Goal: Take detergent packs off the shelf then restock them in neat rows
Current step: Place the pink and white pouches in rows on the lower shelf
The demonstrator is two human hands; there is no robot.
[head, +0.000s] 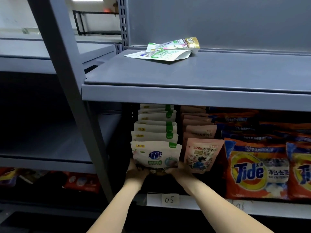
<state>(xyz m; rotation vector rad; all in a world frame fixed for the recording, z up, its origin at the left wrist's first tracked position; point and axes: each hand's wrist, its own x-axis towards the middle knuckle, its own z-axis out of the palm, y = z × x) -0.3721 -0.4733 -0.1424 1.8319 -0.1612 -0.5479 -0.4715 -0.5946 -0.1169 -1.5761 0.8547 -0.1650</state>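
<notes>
Head view, largest to smallest:

1. Shelf unit (193, 96), grey metal, w/ slanted upright post (70, 91) at left. Upper shelf board runs across mid-frame; lower shelf sits below it, front edge carrying paper label "05" (169, 200). A second label to the right is partly visible, not legible.

2. Tide bags (255, 169), orange, fill right side of lower shelf, standing upright, several deep. Another orange bag is cut off at right frame edge.

3. Row of white-and-green detergent packs (156, 128) stands upright on lower shelf above label "05", front to back, tops stepped toward rear. Row of pink packs (200, 132) stands just beside it on the right, btwn white row and Tide bags.

4. Front white pack (155, 155), blue logo, upright at head of its row.

5. Two loose packs (165, 52) lie flat and overlapping on upper shelf board, near back panel.

6. Left hand (137, 172): grip closed round lower-left corner of front white pack, fingers hidden behind it.

7. Right hand (179, 172): grip closed round lower-right corner of same pack, touching front pink pack (202, 155) alongside.

Both forearms reach in from bottom of frame.
</notes>
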